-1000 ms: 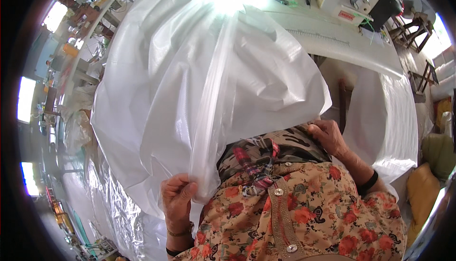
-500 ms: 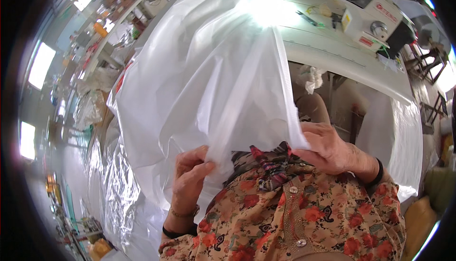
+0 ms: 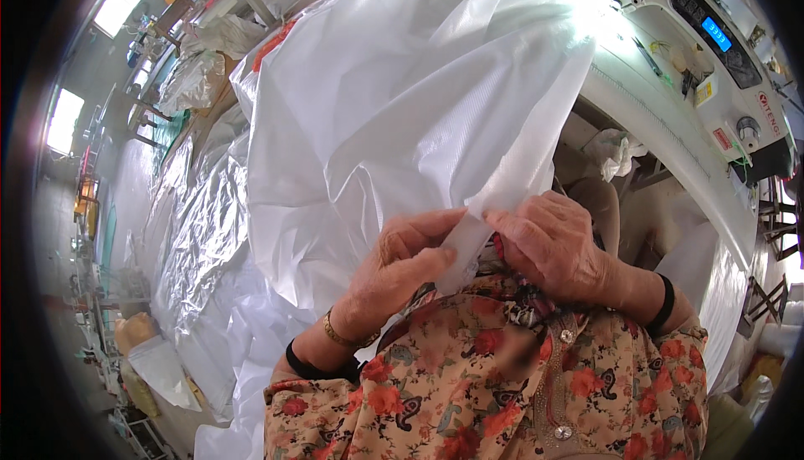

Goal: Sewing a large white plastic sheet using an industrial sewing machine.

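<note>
A large sheet of white woven fabric (image 3: 402, 100) hangs from the sewing machine's table down to my chest. My left hand (image 3: 402, 272) pinches a narrow folded strip of the fabric's lower edge between thumb and fingers. My right hand (image 3: 557, 246) grips the same strip just to the right, fingers curled over it. The two hands almost touch. I wear a floral blouse, a gold bracelet on the left wrist and a dark band on each wrist.
A white industrial sewing machine (image 3: 712, 50) with a blue lit display stands at the upper right on a white table (image 3: 670, 142). Piles of white fabric and clear plastic (image 3: 201, 234) lie at my left. Tables and windows show far left.
My hands have come together from wide apart at the fabric's lower edge. Both now hold one folded strip in front of my chest, and the view has swung toward the machine.
</note>
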### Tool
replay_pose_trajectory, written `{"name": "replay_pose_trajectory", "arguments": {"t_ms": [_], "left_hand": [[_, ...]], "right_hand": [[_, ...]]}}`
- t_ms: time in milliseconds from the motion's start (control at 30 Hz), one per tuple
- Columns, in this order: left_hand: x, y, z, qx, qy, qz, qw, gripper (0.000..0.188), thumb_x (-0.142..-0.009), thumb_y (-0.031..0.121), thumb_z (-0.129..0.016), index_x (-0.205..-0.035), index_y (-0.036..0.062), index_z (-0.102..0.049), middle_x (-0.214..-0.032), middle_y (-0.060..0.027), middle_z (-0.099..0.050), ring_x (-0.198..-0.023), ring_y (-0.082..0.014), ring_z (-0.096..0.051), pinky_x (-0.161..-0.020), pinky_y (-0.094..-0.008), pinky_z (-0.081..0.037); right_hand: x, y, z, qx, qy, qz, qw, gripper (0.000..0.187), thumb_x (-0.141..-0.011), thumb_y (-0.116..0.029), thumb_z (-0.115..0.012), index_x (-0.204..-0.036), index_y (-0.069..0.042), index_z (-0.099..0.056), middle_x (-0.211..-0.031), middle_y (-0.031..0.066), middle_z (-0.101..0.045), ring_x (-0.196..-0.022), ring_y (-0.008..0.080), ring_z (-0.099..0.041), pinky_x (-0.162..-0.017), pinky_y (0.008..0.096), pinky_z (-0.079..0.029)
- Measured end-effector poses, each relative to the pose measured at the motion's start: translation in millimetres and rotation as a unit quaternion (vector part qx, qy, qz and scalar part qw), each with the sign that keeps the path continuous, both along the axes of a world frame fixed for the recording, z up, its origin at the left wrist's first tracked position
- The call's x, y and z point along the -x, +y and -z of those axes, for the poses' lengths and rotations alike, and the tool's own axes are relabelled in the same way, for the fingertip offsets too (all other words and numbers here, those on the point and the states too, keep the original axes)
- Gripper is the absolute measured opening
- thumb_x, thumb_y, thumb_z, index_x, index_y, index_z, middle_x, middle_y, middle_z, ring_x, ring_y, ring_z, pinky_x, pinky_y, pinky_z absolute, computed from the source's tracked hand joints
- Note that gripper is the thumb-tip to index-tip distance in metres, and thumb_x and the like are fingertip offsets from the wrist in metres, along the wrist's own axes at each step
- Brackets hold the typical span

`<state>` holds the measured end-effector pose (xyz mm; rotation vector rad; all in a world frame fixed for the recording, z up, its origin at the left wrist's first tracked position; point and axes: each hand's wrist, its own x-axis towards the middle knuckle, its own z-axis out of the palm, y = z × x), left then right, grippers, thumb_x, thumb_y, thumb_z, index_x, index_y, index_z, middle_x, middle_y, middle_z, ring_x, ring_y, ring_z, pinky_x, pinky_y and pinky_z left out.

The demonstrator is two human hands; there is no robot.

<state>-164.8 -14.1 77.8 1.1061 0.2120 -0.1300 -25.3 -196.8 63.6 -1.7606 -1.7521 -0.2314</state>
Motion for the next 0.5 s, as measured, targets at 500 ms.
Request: {"name": "replay_pose_trajectory", "arguments": {"t_ms": [500], "left_hand": [[-16,0,2,0.029,-0.014,0.041,0.999,0.052,-0.084,0.018,-0.055,-0.128,-0.0086,-0.048,-0.109,-0.0061,-0.061,-0.097,-0.0084,-0.057,-0.085,-0.0233,-0.046]], "right_hand": [[-3,-7,-1,0.032,-0.043,-0.035,0.998,0.042,-0.074,-0.012,-0.064,-0.114,-0.001,-0.058,-0.088,0.0048,-0.057,-0.082,0.0202,-0.06,-0.073,0.0336,-0.049]]}}
